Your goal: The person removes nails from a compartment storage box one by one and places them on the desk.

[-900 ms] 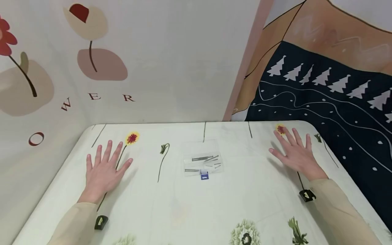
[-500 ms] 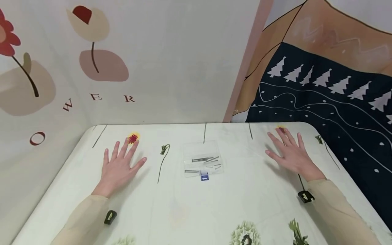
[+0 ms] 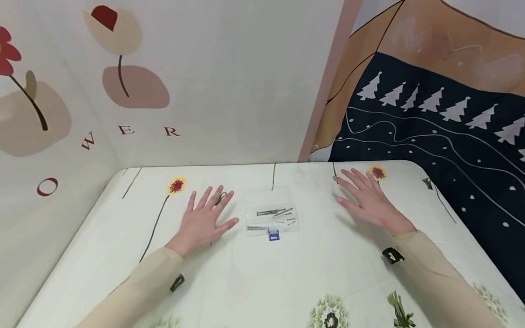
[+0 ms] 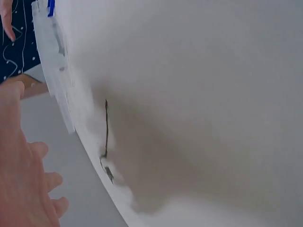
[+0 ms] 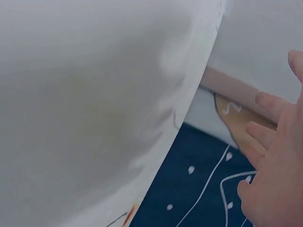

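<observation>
Head view shows left hand (image 3: 201,225) and right hand (image 3: 371,205) empty, fingers spread, the clear case (image 3: 256,220) of nails (image 3: 268,212) untouched between their thumbs, so handling seems not yet begun.

A plain beige left sleeve (image 3: 137,284) was worn, matched by a right sleeve (image 3: 445,278) in the same smooth, lightly creased cloth. Both were ended at the wrist, the left grip (image 3: 201,228) and right grip (image 3: 371,205) being shown bare. A small black left block (image 3: 177,283) and a pale-marked black right block (image 3: 393,255) were seen at the sleeves' inner edges.
</observation>
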A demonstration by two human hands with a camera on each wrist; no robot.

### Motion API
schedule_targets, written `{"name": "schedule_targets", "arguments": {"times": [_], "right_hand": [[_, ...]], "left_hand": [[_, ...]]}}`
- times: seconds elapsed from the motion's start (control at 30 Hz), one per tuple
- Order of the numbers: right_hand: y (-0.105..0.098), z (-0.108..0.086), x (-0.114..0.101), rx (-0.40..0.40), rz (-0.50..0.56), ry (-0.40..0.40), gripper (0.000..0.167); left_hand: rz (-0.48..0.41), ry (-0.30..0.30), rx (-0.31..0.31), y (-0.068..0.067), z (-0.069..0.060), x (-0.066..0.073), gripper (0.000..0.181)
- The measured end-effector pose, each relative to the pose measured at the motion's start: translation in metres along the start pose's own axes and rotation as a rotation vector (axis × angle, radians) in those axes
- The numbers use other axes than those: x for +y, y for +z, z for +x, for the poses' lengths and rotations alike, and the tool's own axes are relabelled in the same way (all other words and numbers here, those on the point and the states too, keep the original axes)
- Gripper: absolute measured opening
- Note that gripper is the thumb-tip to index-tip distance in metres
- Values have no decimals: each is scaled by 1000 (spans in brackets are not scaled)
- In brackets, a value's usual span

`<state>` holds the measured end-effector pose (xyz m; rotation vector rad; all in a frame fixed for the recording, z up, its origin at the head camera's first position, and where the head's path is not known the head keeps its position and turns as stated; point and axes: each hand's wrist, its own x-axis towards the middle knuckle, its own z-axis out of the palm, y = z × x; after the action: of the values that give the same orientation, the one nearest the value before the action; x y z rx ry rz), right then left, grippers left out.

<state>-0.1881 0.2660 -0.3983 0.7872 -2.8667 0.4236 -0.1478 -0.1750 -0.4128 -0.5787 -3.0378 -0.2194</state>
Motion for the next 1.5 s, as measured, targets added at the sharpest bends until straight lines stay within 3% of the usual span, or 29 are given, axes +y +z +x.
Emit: {"name": "schedule_targets", "arguments": {"times": [0.27,0.53,0.7,0.97,1.23,1.5], "right_hand": [[10,14,-16,0,50,-107,53],[24,23,-30,-39,76,-154,52],[28,28,-38,-55,95,-191,54],[37,40,-51,-71,190,-308,46],[48,55,-61,-137,280,-312,34],[55,71,-66,-174,352,-289,23]], "left_hand": [[-20,41,-54,12,10,19,80],[-48,64,-176,18,14,31,89],[-70,62,-207,17,20,32,91],[-162,140,-226,20,34,28,92],[-268,177,-265,20,39,24,89],[-251,164,-292,21,47,27,91]]}}
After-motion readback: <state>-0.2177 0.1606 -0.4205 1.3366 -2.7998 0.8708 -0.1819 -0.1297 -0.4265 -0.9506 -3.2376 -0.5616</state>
